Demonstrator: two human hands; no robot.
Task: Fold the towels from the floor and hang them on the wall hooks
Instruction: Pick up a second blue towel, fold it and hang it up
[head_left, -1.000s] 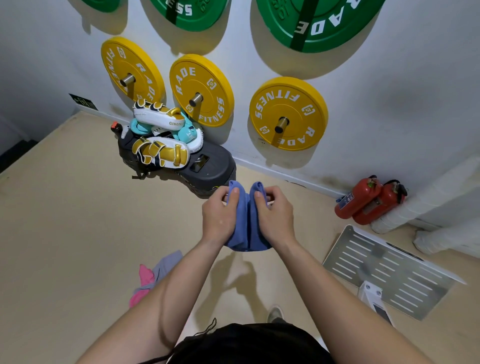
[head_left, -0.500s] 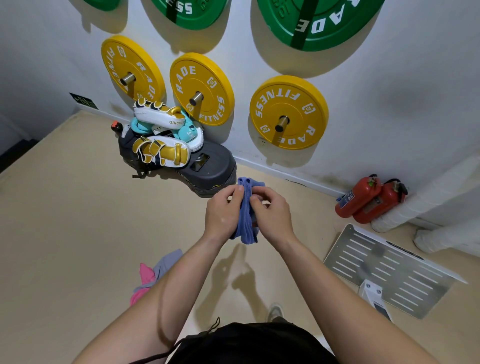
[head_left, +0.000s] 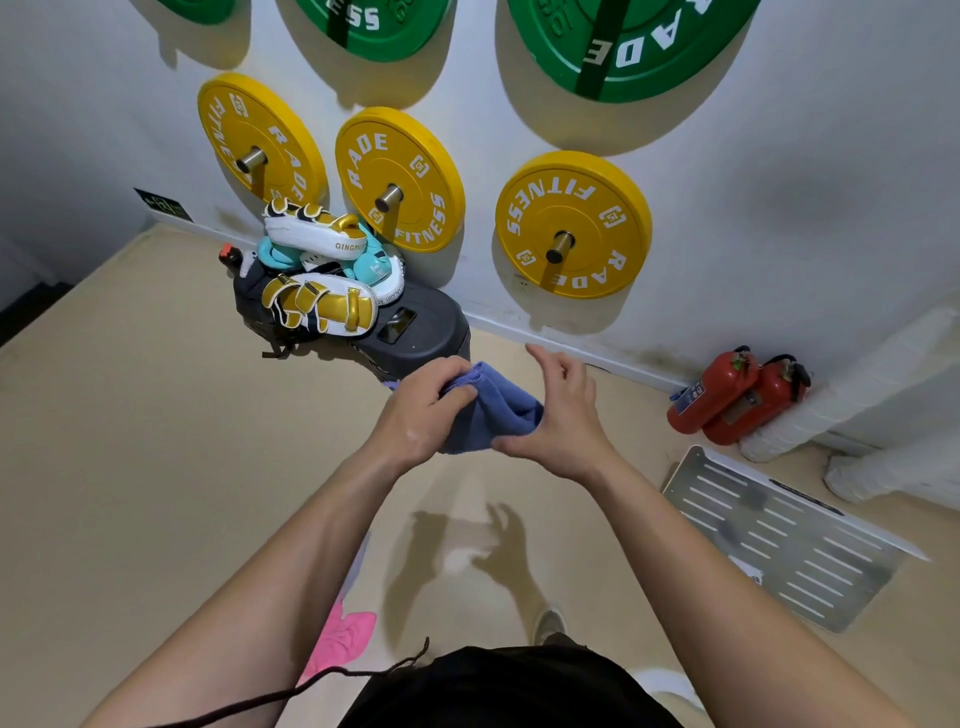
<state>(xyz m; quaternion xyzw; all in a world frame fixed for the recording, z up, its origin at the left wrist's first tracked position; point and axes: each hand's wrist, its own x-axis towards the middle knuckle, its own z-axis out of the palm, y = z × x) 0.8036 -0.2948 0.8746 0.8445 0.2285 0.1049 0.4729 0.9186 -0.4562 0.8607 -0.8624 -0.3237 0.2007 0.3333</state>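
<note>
Left hand (head_left: 415, 410) gripping blue towel (head_left: 498, 413), right hand (head_left: 563, 415) spread at its edge, floor (head_left: 156, 441) below

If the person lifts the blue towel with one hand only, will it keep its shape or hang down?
Probably floppy: the blue towel bunches and sags where the left hand grips it. Likely light, since that grip seems to carry it while the right hand has its fingers spread. Its folds may slip apart.
</note>
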